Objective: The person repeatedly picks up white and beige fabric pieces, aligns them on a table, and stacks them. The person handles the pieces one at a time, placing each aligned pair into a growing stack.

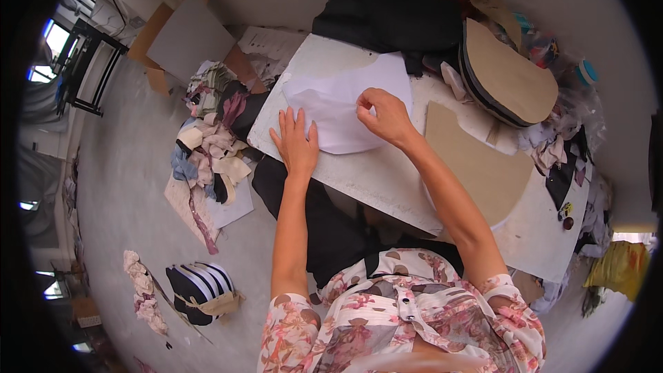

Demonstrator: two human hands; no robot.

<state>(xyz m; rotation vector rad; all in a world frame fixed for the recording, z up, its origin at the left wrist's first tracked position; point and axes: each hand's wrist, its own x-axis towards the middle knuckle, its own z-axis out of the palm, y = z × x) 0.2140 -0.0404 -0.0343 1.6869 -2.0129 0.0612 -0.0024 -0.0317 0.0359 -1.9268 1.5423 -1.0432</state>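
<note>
At eight o'clock on white sheet point(338, 116), left hand point(297, 146) flat, empty; right hand point(384, 116) pinched, hold unclear; apparent positioning next needs steadiness.

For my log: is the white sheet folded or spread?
Spread: the white sheet lies wide across the table, wrinkled near the left hand.

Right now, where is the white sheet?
In the head view, the white sheet lies above centre on the table, the left hand at its left edge, the flat tan piece to its right.
</note>
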